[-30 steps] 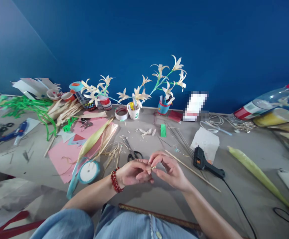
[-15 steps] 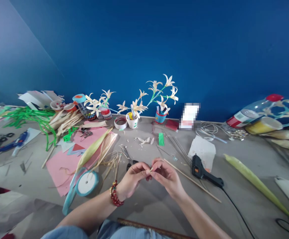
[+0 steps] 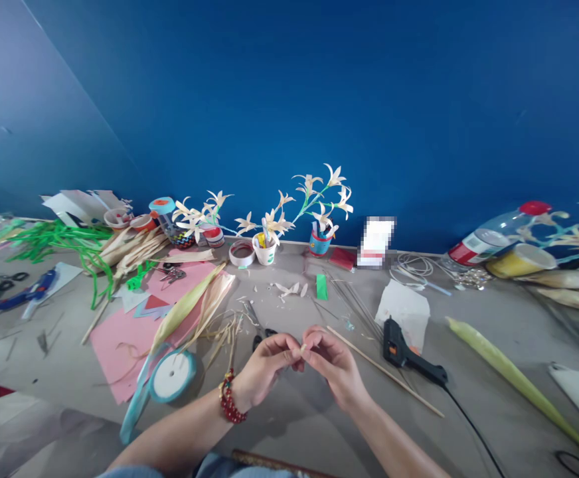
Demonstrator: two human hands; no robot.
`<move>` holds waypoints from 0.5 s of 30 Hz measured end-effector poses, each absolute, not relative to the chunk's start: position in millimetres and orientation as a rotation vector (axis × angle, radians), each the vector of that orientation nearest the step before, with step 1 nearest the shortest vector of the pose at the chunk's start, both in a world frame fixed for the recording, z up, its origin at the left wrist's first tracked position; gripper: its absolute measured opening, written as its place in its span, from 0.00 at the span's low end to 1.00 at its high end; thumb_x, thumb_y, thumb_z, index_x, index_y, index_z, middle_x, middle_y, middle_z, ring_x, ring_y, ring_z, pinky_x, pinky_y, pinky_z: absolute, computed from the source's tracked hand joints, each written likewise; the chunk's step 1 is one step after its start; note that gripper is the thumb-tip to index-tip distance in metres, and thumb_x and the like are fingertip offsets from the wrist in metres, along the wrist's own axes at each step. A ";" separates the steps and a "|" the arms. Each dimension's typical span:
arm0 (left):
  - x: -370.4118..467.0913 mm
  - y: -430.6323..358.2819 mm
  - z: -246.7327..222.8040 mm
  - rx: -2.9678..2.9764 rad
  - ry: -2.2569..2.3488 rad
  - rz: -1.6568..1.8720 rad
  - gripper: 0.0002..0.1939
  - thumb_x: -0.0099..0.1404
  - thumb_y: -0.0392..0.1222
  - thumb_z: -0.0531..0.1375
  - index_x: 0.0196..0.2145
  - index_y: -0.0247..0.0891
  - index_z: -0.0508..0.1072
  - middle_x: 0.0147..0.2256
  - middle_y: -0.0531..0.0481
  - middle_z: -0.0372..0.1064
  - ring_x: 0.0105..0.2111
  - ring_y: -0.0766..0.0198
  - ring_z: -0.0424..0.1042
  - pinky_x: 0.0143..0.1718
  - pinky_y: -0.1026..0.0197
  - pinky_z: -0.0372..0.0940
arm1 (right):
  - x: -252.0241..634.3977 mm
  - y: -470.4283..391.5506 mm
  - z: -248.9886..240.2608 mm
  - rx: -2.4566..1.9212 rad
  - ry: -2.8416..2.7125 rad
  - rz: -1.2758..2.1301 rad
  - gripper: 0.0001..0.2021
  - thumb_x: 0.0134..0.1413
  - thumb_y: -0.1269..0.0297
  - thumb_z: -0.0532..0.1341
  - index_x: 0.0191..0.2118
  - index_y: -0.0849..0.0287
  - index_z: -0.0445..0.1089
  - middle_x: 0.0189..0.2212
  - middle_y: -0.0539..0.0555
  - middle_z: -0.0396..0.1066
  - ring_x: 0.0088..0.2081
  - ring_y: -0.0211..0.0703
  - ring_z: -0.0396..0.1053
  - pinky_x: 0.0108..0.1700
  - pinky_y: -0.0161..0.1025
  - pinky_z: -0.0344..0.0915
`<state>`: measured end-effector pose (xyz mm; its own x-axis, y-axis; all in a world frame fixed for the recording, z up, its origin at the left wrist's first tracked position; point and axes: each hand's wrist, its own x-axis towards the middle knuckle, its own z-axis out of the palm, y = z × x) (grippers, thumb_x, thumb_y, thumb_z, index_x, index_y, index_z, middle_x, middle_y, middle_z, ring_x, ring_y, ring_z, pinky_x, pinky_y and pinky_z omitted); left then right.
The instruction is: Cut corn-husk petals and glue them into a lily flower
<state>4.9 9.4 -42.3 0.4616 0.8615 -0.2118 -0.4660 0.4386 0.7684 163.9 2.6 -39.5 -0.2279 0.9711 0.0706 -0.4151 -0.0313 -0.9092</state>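
Observation:
My left hand [image 3: 270, 366], with a red bead bracelet [image 3: 230, 398] at its wrist, meets my right hand [image 3: 333, 365] above the grey table. Both pinch a small pale piece [image 3: 303, 348] between thumbs and fingertips; most of it is hidden. Black-handled scissors [image 3: 255, 322] lie just beyond my left hand, partly covered by it. A thin wooden stick [image 3: 394, 376] lies to the right of my right hand, and a black glue gun [image 3: 409, 352] rests farther right, partly on a white sheet [image 3: 405, 302].
Pale flowers [image 3: 274, 226] stand in cups along the blue wall. Pink paper [image 3: 115, 352], a blue ribbon roll [image 3: 172, 375] and husks [image 3: 184, 305] lie left. A green husk [image 3: 513, 368] and a bottle [image 3: 498, 229] are at right. Green strips [image 3: 60, 240] are piled at the far left.
The view has tilted slightly upward, so the table items appear a little lower. Both hands keep their pinch, and the pale piece between the fingertips shows slightly more.

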 end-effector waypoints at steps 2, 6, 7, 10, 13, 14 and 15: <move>4.4 10.2 -42.1 0.682 0.640 0.895 0.07 0.57 0.39 0.67 0.27 0.33 0.75 0.24 0.51 0.69 0.27 0.68 0.67 0.34 0.64 0.58 | 164.1 3.0 -38.4 -0.731 -1.069 1.552 0.04 0.55 0.65 0.65 0.31 0.56 0.72 0.32 0.48 0.61 0.28 0.36 0.67 0.32 0.35 0.65; 1.8 12.6 -41.9 0.684 0.603 0.861 0.05 0.56 0.37 0.67 0.27 0.33 0.76 0.24 0.51 0.69 0.27 0.67 0.67 0.35 0.64 0.59 | 165.1 3.4 -36.8 -0.712 -1.095 1.558 0.04 0.56 0.65 0.65 0.31 0.57 0.72 0.32 0.49 0.61 0.28 0.36 0.67 0.32 0.36 0.66; 1.1 13.2 -41.8 0.686 0.596 0.849 0.05 0.56 0.37 0.67 0.27 0.33 0.76 0.24 0.51 0.69 0.27 0.67 0.67 0.35 0.64 0.59 | 165.3 3.3 -36.5 -0.707 -1.102 1.555 0.04 0.56 0.65 0.65 0.31 0.57 0.72 0.32 0.49 0.61 0.28 0.36 0.67 0.32 0.36 0.67; -0.1 14.3 -41.1 0.659 0.579 0.810 0.05 0.56 0.36 0.67 0.26 0.32 0.76 0.25 0.50 0.70 0.27 0.67 0.68 0.35 0.64 0.59 | 165.6 2.6 -35.6 -0.690 -1.115 1.552 0.04 0.56 0.66 0.65 0.31 0.57 0.72 0.32 0.49 0.61 0.28 0.36 0.66 0.31 0.36 0.68; 0.0 15.1 -40.1 0.598 0.556 0.769 0.05 0.55 0.35 0.67 0.26 0.31 0.76 0.25 0.49 0.71 0.26 0.68 0.68 0.35 0.65 0.59 | 165.3 1.6 -35.0 -0.673 -1.107 1.565 0.04 0.57 0.65 0.64 0.32 0.58 0.72 0.33 0.50 0.60 0.28 0.36 0.67 0.31 0.37 0.69; 0.0 15.3 -39.9 0.582 0.548 0.757 0.05 0.55 0.35 0.68 0.26 0.31 0.76 0.25 0.49 0.71 0.26 0.68 0.68 0.35 0.64 0.59 | 165.2 1.3 -34.9 -0.668 -1.105 1.571 0.04 0.57 0.65 0.64 0.32 0.58 0.72 0.33 0.50 0.60 0.28 0.36 0.67 0.31 0.37 0.70; -0.1 15.4 -39.7 0.569 0.537 0.743 0.05 0.55 0.36 0.68 0.26 0.31 0.76 0.25 0.49 0.71 0.25 0.68 0.68 0.35 0.64 0.60 | 165.1 0.9 -34.9 -0.664 -1.106 1.577 0.04 0.58 0.65 0.64 0.32 0.58 0.71 0.34 0.50 0.60 0.28 0.36 0.68 0.31 0.38 0.70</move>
<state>-0.1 15.4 -39.7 0.6187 0.7457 -0.2471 -0.4684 0.6027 0.6460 165.1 0.9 -34.9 -0.2962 0.9477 0.1186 -0.4346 -0.0231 -0.9003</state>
